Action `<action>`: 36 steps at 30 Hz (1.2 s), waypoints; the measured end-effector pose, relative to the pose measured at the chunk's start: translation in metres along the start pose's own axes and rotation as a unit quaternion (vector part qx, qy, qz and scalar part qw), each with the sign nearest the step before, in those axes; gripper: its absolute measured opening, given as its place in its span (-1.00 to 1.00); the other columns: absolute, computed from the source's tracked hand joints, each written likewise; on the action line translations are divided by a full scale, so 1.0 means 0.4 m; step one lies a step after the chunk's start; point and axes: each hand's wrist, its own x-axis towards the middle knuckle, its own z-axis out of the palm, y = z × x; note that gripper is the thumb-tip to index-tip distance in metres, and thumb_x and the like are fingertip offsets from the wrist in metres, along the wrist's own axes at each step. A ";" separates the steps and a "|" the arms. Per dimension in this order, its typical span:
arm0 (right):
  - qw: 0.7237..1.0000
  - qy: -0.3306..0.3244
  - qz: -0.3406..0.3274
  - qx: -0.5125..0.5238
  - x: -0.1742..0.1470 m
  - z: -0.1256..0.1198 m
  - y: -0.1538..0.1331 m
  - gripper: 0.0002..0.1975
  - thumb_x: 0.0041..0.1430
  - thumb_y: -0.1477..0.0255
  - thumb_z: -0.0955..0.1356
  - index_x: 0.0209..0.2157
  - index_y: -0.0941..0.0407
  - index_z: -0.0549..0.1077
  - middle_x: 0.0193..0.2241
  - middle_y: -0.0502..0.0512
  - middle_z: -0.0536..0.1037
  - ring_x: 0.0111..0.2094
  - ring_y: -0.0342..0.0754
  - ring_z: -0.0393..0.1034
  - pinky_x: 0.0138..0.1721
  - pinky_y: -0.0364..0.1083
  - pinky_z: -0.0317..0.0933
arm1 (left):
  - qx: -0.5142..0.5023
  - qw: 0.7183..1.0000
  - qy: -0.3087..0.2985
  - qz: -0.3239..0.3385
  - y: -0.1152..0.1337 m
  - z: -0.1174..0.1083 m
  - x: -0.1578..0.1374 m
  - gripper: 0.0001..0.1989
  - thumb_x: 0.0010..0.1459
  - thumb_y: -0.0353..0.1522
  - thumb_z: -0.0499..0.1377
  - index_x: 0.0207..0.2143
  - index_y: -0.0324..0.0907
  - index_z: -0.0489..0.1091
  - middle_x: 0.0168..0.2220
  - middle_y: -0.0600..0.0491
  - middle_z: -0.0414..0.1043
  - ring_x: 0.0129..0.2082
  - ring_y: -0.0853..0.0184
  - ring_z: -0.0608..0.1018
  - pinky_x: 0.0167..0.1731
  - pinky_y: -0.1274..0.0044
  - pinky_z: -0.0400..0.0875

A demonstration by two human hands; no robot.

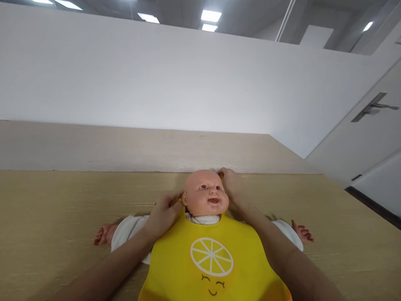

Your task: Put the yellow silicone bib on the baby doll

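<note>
Wood-grain surface [46, 217] spreads across the lower view, with a pale wooden backboard [94, 146] rising behind it and a white wall [156, 75] above. Lying face up on the surface is a baby doll [206, 194] in a white garment, its small left-side arm [103, 234] stretched out flat. The left hand [163, 215] rests at the doll's neck on that side, fingers curled and pinching the yellow strap end of the bib just beside the doll's ear. A yellow silicone bib [213, 263] covers the doll's chest; it carries no readable writing, only a white lemon-slice print [212, 256] and a small drawn smiling face [213, 286] below it. The right hand [230, 184] is against the other side of the doll's head, fingers closed on something small and yellowish behind the head, most likely the bib's other strap end, though the head hides most of it. Further right, the doll's other arm [300, 232] lies outstretched, and a white door with a metal handle [372, 106] stands at the edge.
</note>
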 end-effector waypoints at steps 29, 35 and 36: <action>0.883 -0.143 -0.355 0.274 -0.177 -0.167 -0.168 -0.94 0.08 0.51 0.31 -0.36 0.14 0.40 -0.40 0.00 0.45 -0.50 -0.25 0.18 -0.47 -0.21 0.07 | 0.007 0.992 0.045 0.120 0.131 -0.029 -0.085 -0.47 0.06 -0.21 0.13 0.10 -0.13 0.22 -0.24 -0.05 0.54 -0.35 0.30 0.56 -0.38 0.53 0.44; 0.884 -0.089 -0.370 0.270 -0.212 -0.208 -0.173 -0.94 0.09 0.46 0.31 -0.37 0.11 0.43 -0.61 -0.08 0.32 -0.58 -0.25 0.12 -0.52 -0.22 0.04 | -0.085 0.993 0.020 0.079 0.150 -0.046 -0.082 -0.30 -0.04 -0.20 0.22 0.15 -0.09 0.09 -0.17 -0.06 0.50 -0.30 0.25 0.55 -0.32 0.47 0.44; 0.883 -0.077 -0.362 0.287 -0.218 -0.216 -0.169 -0.94 0.09 0.43 0.32 -0.38 0.11 0.43 -0.63 -0.09 0.29 -0.59 -0.25 0.11 -0.54 -0.22 0.03 | -0.101 0.991 0.023 0.090 0.151 -0.053 -0.079 -0.33 -0.02 -0.19 0.21 0.14 -0.09 0.10 -0.15 -0.06 0.50 -0.28 0.26 0.54 -0.29 0.46 0.43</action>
